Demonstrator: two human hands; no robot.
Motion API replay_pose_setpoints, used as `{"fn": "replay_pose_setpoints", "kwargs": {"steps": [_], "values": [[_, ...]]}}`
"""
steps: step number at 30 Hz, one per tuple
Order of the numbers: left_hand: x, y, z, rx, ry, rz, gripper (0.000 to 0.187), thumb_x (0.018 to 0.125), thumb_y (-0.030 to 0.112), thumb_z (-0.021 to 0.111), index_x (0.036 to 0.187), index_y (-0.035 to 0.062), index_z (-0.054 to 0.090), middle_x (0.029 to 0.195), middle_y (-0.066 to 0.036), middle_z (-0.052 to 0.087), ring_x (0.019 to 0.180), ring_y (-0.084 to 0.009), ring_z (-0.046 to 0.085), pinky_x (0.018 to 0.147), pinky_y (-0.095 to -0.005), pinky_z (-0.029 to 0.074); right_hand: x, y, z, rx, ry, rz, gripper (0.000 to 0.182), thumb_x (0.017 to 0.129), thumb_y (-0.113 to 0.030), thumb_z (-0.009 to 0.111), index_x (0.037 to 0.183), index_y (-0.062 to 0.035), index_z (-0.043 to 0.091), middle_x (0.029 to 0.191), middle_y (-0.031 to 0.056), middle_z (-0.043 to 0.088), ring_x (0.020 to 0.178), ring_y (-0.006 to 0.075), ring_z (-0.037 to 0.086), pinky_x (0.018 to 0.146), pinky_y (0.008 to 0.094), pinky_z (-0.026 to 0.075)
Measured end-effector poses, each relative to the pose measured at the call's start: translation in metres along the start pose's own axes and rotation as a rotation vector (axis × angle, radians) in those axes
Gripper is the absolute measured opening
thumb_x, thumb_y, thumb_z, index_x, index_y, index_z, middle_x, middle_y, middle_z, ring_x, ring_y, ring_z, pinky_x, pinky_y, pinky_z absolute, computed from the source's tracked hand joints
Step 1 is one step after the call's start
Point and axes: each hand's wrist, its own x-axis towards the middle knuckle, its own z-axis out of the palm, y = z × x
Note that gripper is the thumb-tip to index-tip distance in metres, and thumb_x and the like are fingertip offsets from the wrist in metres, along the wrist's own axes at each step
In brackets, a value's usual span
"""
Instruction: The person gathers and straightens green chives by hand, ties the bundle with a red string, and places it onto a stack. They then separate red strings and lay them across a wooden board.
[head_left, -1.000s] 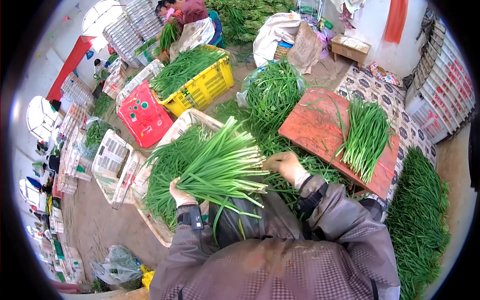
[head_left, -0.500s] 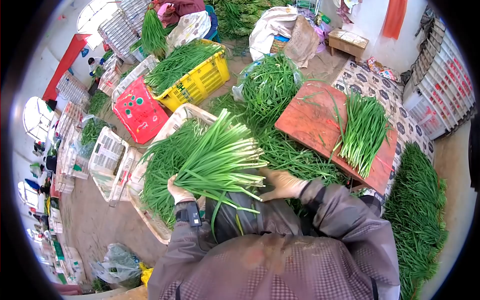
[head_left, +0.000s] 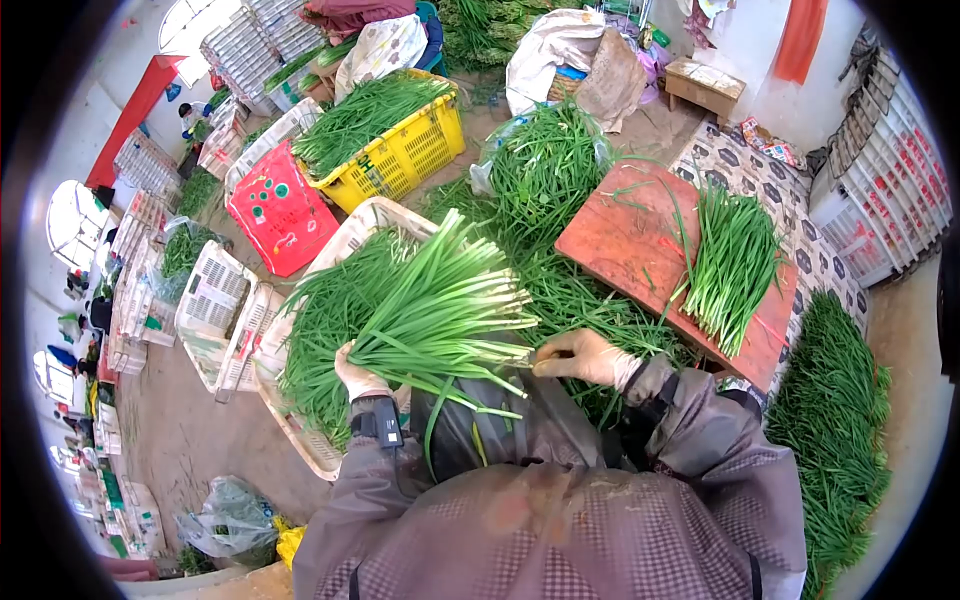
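Observation:
My left hand (head_left: 360, 375), in a pale glove, is closed round the leafy part of a large bunch of garlic chives (head_left: 440, 310). The bunch fans out above my lap, its whitish stem ends facing right. At those ends my right hand (head_left: 588, 358), also gloved, has thumb and forefinger pinched together on what looks like the tip of a chive stem. Under and behind the bunch, a white plastic crate (head_left: 375, 212) holds more chives.
To the right, a reddish board (head_left: 615, 225) carries a separate chive bundle (head_left: 735, 270). Loose greens (head_left: 570, 300) cover the floor before me. Beyond stand a yellow crate (head_left: 405, 145) of chives and a red panel (head_left: 283, 215). A long chive pile (head_left: 830, 440) lies far right.
My right hand has gone from spread fingers beside the stem ends to a pinch at them. My left hand keeps its hold on the bunch. At the back, a hanging bunch near another person has dropped from sight.

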Motion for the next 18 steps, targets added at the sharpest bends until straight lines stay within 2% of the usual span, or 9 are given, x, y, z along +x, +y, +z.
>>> {"fn": "replay_pose_setpoints", "kwargs": {"steps": [1, 2, 4, 5, 8, 12, 18], "values": [[0.000, 0.000, 0.002, -0.002, -0.004, -0.002, 0.013, 0.076, 0.024, 0.056, 0.079, 0.0119, 0.061, 0.089, -0.006, 0.067, 0.086, -0.0257, 0.062, 0.082, -0.0420, 0.050, 0.002, -0.009, 0.009, 0.045, -0.011, 0.000, 0.032, 0.088, -0.029, 0.070, 0.105, -0.0026, 0.071, 0.095, 0.0079, 0.072, 0.087, 0.0135, 0.064, 0.083, 0.0294, 0.050], [-0.002, 0.001, 0.003, 0.004, 0.008, -0.016, 0.014, 0.075, 0.024, 0.057, 0.079, 0.0117, 0.061, 0.090, -0.006, 0.067, 0.086, -0.0264, 0.062, 0.082, -0.0427, 0.050, 0.007, -0.006, 0.019, 0.192, 0.004, -0.023, 0.032, 0.088, -0.029, 0.070, 0.105, -0.0027, 0.072, 0.088, 0.0047, 0.071, 0.082, 0.0113, 0.061, 0.077, 0.0271, 0.049], [-0.018, 0.005, 0.015, 0.013, 0.034, -0.043, 0.015, 0.074, 0.025, 0.057, 0.080, 0.0114, 0.061, 0.092, -0.008, 0.068, 0.086, -0.0279, 0.062, 0.082, -0.0441, 0.050, 0.012, -0.015, 0.027, 0.396, 0.116, 0.175, 0.030, 0.088, -0.028, 0.070, 0.103, -0.0025, 0.072, 0.082, 0.0013, 0.067, 0.073, 0.0077, 0.056, 0.068, 0.0234, 0.046], [-0.015, 0.005, 0.013, 0.009, 0.025, -0.037, 0.016, 0.074, 0.026, 0.058, 0.080, 0.0115, 0.062, 0.093, -0.008, 0.068, 0.086, -0.0286, 0.062, 0.082, -0.0445, 0.050, 0.013, -0.018, 0.029, 0.503, 0.133, 0.155, 0.026, 0.087, -0.027, 0.071, 0.097, -0.0026, 0.073, 0.076, -0.0009, 0.064, 0.066, 0.0054, 0.050, 0.061, 0.0213, 0.041], [-0.008, 0.003, 0.006, 0.005, 0.017, -0.029, 0.018, 0.072, 0.027, 0.059, 0.081, 0.0116, 0.062, 0.095, -0.010, 0.068, 0.086, -0.0300, 0.062, 0.082, -0.0454, 0.050, 0.017, -0.022, 0.027, 0.431, 0.043, 0.203, 0.023, 0.085, -0.025, 0.072, 0.089, -0.0025, 0.073, 0.073, -0.0013, 0.063, 0.063, 0.0060, 0.049, 0.060, 0.0222, 0.040], [-0.024, 0.006, 0.019, 0.014, 0.003, -0.048, 0.019, 0.072, 0.027, 0.059, 0.083, 0.0118, 0.063, 0.095, -0.010, 0.068, 0.087, -0.0304, 0.062, 0.082, -0.0451, 0.050, 0.020, -0.024, 0.026, 0.381, -0.027, 0.159, 0.019, 0.081, -0.022, 0.074, 0.085, -0.0036, 0.073, 0.071, -0.0004, 0.065, 0.062, 0.0073, 0.049, 0.059, 0.0233, 0.040], [-0.043, 0.010, 0.033, 0.043, 0.030, -0.026, 0.019, 0.073, 0.027, 0.058, 0.084, 0.0117, 0.063, 0.095, -0.008, 0.067, 0.087, -0.0293, 0.061, 0.083, -0.0454, 0.049, 0.023, -0.016, 0.027, 0.450, -0.008, 0.186, 0.018, 0.080, -0.021, 0.075, 0.085, -0.0043, 0.073, 0.075, 0.0010, 0.068, 0.064, 0.0069, 0.053, 0.060, 0.0231, 0.042]]}}
